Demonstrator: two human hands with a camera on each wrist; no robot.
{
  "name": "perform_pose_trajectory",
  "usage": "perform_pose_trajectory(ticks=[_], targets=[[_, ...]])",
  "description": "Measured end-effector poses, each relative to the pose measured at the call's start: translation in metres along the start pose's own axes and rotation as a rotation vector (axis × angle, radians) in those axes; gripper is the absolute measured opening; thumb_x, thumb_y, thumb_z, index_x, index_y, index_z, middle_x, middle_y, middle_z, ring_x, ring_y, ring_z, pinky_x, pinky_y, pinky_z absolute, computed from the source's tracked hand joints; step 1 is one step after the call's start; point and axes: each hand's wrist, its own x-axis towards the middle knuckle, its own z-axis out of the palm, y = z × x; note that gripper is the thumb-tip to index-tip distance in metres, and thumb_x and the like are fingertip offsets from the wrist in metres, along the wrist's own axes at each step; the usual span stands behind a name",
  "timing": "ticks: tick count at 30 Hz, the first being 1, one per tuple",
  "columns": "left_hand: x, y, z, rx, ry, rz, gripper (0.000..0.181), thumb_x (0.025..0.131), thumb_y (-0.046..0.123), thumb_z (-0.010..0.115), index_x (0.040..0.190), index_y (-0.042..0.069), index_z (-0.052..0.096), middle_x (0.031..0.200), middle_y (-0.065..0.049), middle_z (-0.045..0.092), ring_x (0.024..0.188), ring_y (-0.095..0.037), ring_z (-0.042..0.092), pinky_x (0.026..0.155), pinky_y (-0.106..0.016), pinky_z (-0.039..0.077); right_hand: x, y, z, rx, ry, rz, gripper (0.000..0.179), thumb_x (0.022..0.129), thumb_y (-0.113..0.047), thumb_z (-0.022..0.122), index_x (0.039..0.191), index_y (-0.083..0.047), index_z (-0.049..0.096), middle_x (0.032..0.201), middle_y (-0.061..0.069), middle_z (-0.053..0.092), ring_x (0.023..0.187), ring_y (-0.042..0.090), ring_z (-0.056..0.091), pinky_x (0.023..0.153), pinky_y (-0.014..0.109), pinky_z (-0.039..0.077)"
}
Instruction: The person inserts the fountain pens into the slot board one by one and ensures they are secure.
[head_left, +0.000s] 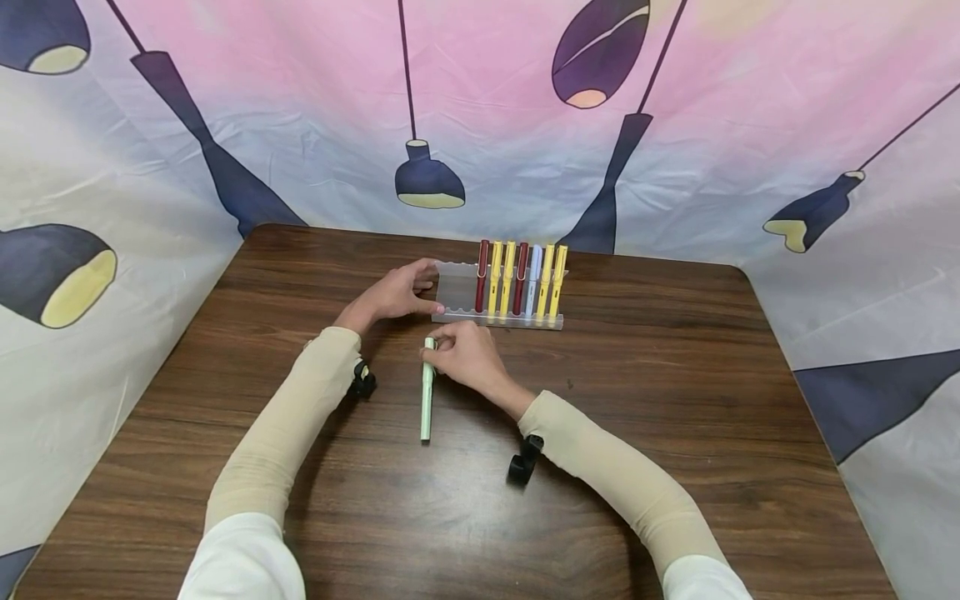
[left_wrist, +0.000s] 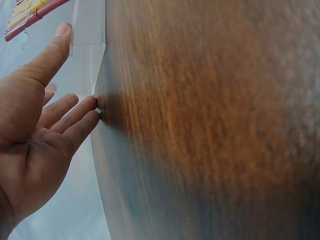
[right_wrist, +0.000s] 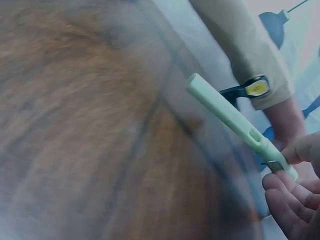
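Observation:
A clear pen rack (head_left: 459,290) stands near the back of the table, with maroon, yellow and pale lilac pens (head_left: 534,279) leaning side by side in its right part. At the rack's left end is my left hand (head_left: 397,292), its fingers nearly straight; the thumb (left_wrist: 59,47) lies at the front ledge and the fingertips are at the side. My right hand (head_left: 467,357) pinches a light green pen (head_left: 427,400) by its capped end, in front of the rack. In the right wrist view the pen's clip lies by the fingers, its long barrel pointing away.
The brown wood-grain table (head_left: 645,467) spreads around both arms. A printed cloth with lamp drawings (head_left: 322,117) hangs behind it and at the sides. Small black wrist cameras (head_left: 522,461) are strapped over the beige sleeves.

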Motion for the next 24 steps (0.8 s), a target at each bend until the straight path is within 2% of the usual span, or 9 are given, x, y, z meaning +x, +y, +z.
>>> perform_pose_trajectory(ticks=[4,9,15,19,24], targets=[[-0.001,0.001,-0.001,-0.002,0.001,-0.001,0.085,0.093,0.02,0.079,0.159,0.005,0.028,0.164,-0.021,0.031,0.144,-0.039,0.043,0.116,-0.051,0.041,0.002,-0.007,-0.014,0.007,0.018,-0.039,0.026,0.09,-0.024,0.08,0.11,-0.008,0.08,0.071,-0.008,0.072,0.056,0.004,0.063,0.053,0.023,0.051],[-0.001,0.001,-0.001,-0.011,-0.01,0.005,0.081,0.094,0.014,0.076,0.159,0.002,0.028,0.164,-0.024,0.03,0.145,-0.041,0.042,0.116,-0.051,0.04,0.003,-0.016,-0.03,0.051,0.039,-0.031,0.031,0.091,-0.024,0.078,0.117,-0.007,0.078,0.072,-0.006,0.073,0.054,0.007,0.065,0.049,0.024,0.05],[0.0,0.0,-0.002,-0.005,-0.013,0.004,0.083,0.094,0.015,0.077,0.159,0.001,0.027,0.164,-0.024,0.029,0.145,-0.041,0.041,0.117,-0.05,0.039,0.005,-0.024,-0.047,0.052,0.105,-0.077,0.032,0.094,-0.025,0.077,0.121,-0.008,0.076,0.079,-0.001,0.076,0.058,0.014,0.071,0.045,0.026,0.049],[0.0,-0.001,-0.002,-0.006,-0.009,0.006,0.085,0.093,0.02,0.079,0.159,0.003,0.028,0.164,-0.023,0.03,0.145,-0.041,0.041,0.117,-0.05,0.04,0.008,-0.026,-0.055,0.008,0.173,-0.112,0.032,0.093,-0.026,0.078,0.12,-0.01,0.077,0.08,-0.001,0.075,0.06,0.01,0.068,0.047,0.026,0.049],[0.0,-0.001,-0.001,-0.027,-0.013,0.003,0.089,0.092,0.023,0.08,0.16,0.005,0.026,0.164,-0.022,0.028,0.145,-0.041,0.041,0.117,-0.05,0.04,0.012,-0.027,-0.063,0.015,0.239,-0.138,0.031,0.093,-0.025,0.078,0.121,-0.011,0.077,0.079,-0.001,0.074,0.062,0.008,0.065,0.051,0.025,0.052]])
